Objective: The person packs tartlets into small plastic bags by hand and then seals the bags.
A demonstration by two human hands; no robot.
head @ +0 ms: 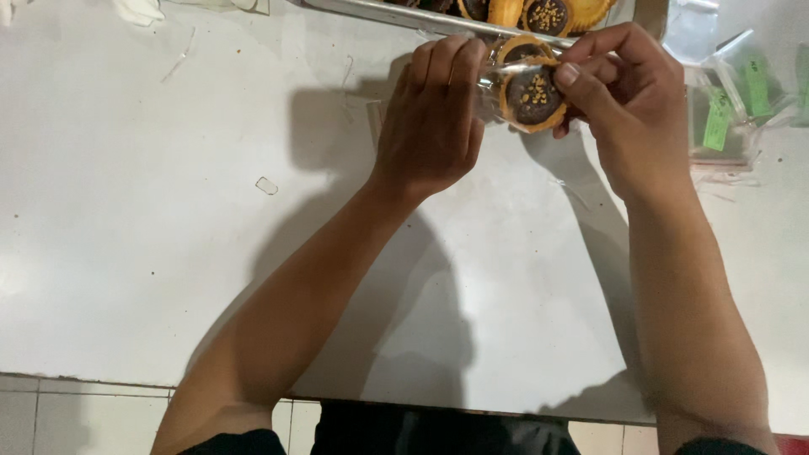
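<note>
A round chocolate tart [534,99] with a golden crust and nut crumbs sits inside a clear plastic wrapper [490,84], held above the white table. My left hand [431,118] grips the wrapper's left side, fingers curled over it. The fingertips of my right hand [630,101] pinch the tart and wrapper from the right. A second tart [521,47] shows just behind the held one.
A metal tray [396,15] with several more chocolate tarts [548,14] lies along the far edge. Clear bags with green labels [731,105] pile at the right. Small plastic scraps [266,185] lie on the white table [168,253].
</note>
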